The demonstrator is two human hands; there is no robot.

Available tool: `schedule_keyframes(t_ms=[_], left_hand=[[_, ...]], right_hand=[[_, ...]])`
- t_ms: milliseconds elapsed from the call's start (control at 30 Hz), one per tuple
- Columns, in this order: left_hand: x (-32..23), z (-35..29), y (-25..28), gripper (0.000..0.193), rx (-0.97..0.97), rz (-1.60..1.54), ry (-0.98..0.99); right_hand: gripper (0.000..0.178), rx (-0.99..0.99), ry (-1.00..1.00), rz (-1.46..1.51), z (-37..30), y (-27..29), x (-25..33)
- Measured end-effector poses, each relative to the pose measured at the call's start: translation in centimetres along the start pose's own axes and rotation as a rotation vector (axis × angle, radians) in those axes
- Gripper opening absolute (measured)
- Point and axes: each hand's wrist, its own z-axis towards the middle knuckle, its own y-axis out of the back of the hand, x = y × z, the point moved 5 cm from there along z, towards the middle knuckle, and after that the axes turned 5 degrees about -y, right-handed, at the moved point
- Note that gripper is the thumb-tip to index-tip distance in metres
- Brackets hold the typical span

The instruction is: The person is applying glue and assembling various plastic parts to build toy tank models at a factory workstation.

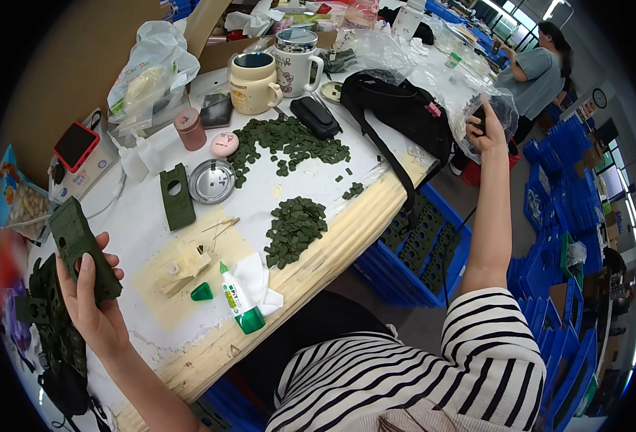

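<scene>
At the table's left side my left hand point(96, 306) is closed around a dark green plastic casing point(80, 241), held tilted above the tabletop. My right arm reaches far out to the right. There my right hand point(489, 131) is raised, its fingers curled on a clear plastic bag point(505, 111) with something dark in it, which I cannot make out. A second green casing point(177, 198) with a round hole lies on the table, beside a round metal lid point(212, 181). Small dark green pieces lie in a near pile point(296, 227) and a wider far pile point(289, 140).
A glue bottle point(242, 302) lies near the front edge by a green cap point(201, 291). Two mugs point(254, 86), a black case point(315, 117) and a black bag point(397, 108) stand farther back. Blue crates point(433, 237) with green parts sit below the right edge. Another person point(538, 75) stands beyond.
</scene>
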Motion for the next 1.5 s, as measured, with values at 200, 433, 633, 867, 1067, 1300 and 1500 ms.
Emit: schedule_keyframes(t_ms=[200,433,633,867,1067,1300,1500], left_hand=[[-0.1,0.2,0.4,0.038,-0.005,-0.038,-0.008],[0.0,0.9,0.5,0.035,0.000,-0.099,0.008],[-0.6,0.9,0.4,0.037,-0.022,-0.093,0.000],[-0.6,0.7,0.6,0.036,-0.041,-0.074,0.022],[-0.1,0.7,0.4,0.037,-0.041,-0.060,0.037],[-0.2,0.8,0.3,0.040,-0.075,-0.036,0.019],[-0.1,0.8,0.6,0.040,-0.080,-0.030,0.021]], right_hand=[[0.028,0.188,-0.082,0.015,-7.0,-3.4,-2.1],[0.026,0.359,-0.142,-0.041,-12.5,-11.4,-9.5],[0.027,0.296,-0.160,-0.500,-12.0,-15.5,-18.0],[0.028,0.251,0.410,-1.083,-12.7,-17.1,-19.5],[0.022,0.245,0.872,-1.255,-13.8,-17.8,-19.5],[0.019,0.197,0.879,-1.421,-14.3,-18.5,-19.7],[0.016,0.207,0.946,-1.481,-14.7,-18.8,-19.8]])
